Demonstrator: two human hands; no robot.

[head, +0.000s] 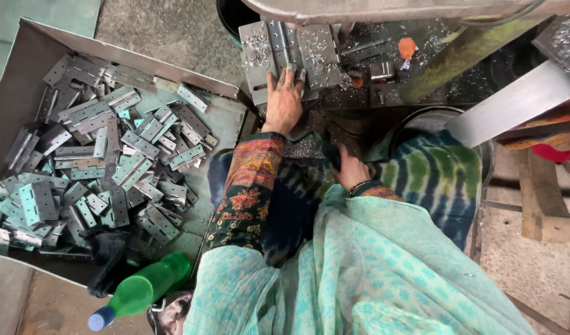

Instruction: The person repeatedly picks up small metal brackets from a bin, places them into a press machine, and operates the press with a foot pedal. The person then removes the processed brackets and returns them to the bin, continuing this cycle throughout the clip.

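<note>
Soft daylight | machine area shadowed | sharp focus | slight edge distortion

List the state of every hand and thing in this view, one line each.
Left hand: open, fingers spread flat on a metal hinge plate on the machine bed.
Right hand: low by the lap, fingers curled; whether it holds anything cannot be told.
Hinge pile: loose, heaped in the metal tray.
Green bottle: lying on its side, blue cap on.

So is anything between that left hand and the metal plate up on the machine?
No, nothing visible. The left hand lies flat on the hinge plate on the machine bed, fingers touching it. Only loose metal shavings lie scattered around.
</note>
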